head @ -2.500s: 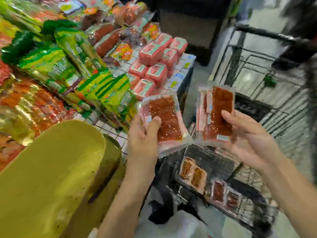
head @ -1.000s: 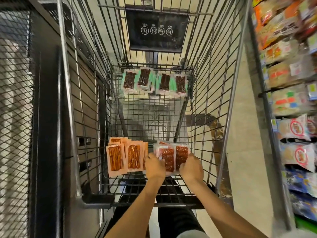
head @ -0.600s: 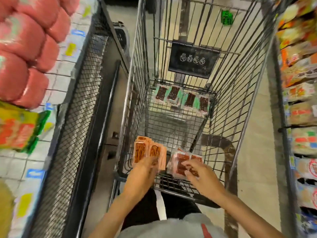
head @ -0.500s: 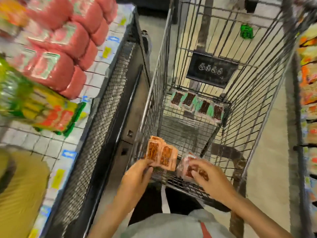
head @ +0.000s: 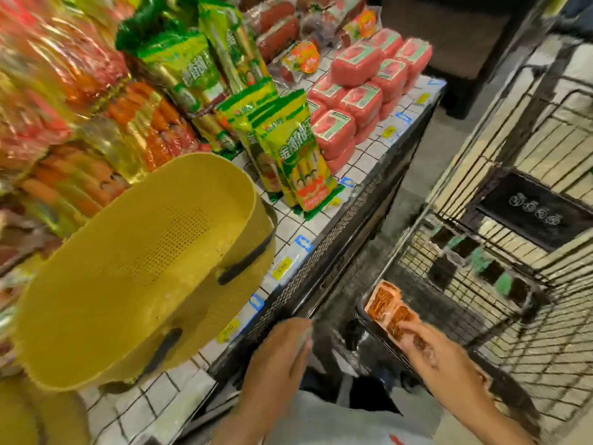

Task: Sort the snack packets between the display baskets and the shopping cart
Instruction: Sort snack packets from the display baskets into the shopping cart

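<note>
Left hand (head: 279, 358) is off the orange packets (head: 390, 308) since 0.5 s ago. It is now apart from the right hand (head: 439, 358), fingers loose, holding nothing. Right fingers lie across the packets at the cart's (head: 545, 342) near left corner; grip lost in blur. Green packets (head: 475, 261) at far end smeared. Cart sign (head: 536, 213): four round icons, unreadable.
</note>
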Demonstrator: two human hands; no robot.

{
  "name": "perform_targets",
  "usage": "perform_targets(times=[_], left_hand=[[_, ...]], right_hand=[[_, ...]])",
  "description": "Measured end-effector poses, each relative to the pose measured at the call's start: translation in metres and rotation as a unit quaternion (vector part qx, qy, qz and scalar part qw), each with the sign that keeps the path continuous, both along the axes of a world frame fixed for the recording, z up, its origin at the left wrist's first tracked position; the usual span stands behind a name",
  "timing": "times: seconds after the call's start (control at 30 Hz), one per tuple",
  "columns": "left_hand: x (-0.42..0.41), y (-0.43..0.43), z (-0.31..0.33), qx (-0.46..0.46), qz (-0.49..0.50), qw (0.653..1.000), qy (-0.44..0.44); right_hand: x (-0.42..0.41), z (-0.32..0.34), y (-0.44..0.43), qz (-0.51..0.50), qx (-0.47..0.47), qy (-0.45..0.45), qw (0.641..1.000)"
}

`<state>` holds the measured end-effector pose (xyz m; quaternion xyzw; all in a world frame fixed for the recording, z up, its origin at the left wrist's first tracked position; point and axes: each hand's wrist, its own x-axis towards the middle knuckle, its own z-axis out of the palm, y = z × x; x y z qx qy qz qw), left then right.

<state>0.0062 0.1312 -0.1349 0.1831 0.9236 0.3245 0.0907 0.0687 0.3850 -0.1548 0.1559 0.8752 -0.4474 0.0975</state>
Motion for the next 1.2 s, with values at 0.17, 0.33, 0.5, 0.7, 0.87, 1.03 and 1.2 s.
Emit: perform_targets(times=[0.17, 0.33, 0.5, 0.7, 0.87, 1.03, 1.2], left_hand=[[0.029, -0.065, 0.037, 0.016, 0.068, 0.997, 0.023], [0.08, -0.12, 0.058, 0.039, 0.197, 0.98, 0.01], [0.124, -0.151, 0.08, 0.028, 0.331, 0.938, 0.101], [0.166, -0.196, 0.1, 0.042, 0.402, 0.884, 0.236], [0.195, -0.258, 0.115, 0.034, 0.426, 0.853, 0.3], [0.213, -0.351, 0.135, -0.022, 0.409, 0.858, 0.311], [0.231, -0.434, 0.137, -0.044, 0.41, 0.874, 0.257]], right_hand=[[-0.019, 0.05, -0.066, 0.105, 0.004, 0.073, 0.992], [-0.038, 0.085, -0.13, 0.222, -0.019, 0.156, 0.962], [-0.052, 0.11, -0.186, 0.367, -0.053, 0.178, 0.911], [-0.052, 0.135, -0.262, 0.469, -0.102, 0.213, 0.851], [-0.046, 0.159, -0.339, 0.494, -0.137, 0.285, 0.81], [-0.037, 0.18, -0.424, 0.494, -0.17, 0.279, 0.806], [-0.035, 0.188, -0.51, 0.577, -0.025, 0.243, 0.78]])
